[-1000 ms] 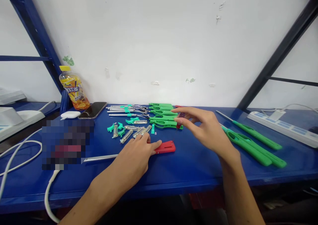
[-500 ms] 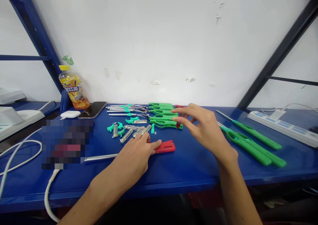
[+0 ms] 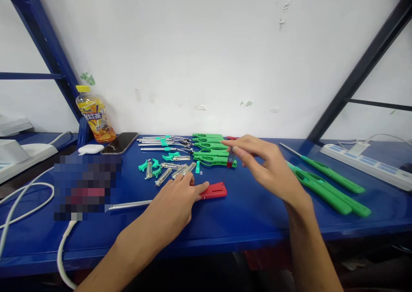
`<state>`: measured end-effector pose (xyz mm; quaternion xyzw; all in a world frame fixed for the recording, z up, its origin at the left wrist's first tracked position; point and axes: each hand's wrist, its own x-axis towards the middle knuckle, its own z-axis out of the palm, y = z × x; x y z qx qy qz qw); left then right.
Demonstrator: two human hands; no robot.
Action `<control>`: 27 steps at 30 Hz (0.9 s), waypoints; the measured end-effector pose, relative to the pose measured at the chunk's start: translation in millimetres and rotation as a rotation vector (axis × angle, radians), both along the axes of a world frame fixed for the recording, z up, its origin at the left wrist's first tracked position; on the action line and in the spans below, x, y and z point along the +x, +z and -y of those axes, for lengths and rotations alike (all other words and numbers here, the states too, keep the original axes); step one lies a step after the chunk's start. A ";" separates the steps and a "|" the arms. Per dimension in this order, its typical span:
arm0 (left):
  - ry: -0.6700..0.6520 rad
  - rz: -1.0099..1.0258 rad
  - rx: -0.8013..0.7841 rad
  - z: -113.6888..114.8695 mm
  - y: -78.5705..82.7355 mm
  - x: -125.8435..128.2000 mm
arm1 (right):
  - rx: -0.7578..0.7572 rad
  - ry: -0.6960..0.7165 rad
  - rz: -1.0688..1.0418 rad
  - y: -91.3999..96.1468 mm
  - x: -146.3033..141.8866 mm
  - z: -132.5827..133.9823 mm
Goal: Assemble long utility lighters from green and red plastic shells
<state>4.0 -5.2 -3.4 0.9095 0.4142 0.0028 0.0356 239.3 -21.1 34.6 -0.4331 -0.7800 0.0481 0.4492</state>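
While left hand [image 3: 178, 197] grips red handle [image 3: 215, 190] inside tabletop [image 3: 244, 219] front edge: steadying step.
Right hand [image 3: 257, 161]: pinches likely screwdriver [image 3: 230, 162], tip blurred; next calls for alignment.

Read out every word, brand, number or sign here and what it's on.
"紅茶": large, on the bottle; the character before it is unclear.
Smaller print on the bottle: too small and blurred to read.
No other text can be read.

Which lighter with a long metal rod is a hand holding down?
The red lighter, its rod pointing left, under the left hand; the green lighters at right are not held.
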 end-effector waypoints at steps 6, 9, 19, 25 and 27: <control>-0.020 0.058 0.017 0.3 -2.3 -1.5 | -0.060 -0.055 -0.034 -1.6 -4.1 1.9; -0.017 0.052 0.011 0.6 -2.6 -2.0 | -0.150 -0.013 -0.057 -1.1 -8.0 3.5; -0.032 0.061 0.011 -0.8 -2.5 -2.1 | -0.624 0.230 -0.361 8.0 8.0 8.0; -0.036 0.089 0.010 -0.3 -4.2 -3.5 | -0.530 0.110 -0.411 3.8 11.7 1.3; -0.032 0.092 0.008 -0.3 -4.4 -3.7 | -0.504 0.056 -0.448 3.7 10.1 -0.1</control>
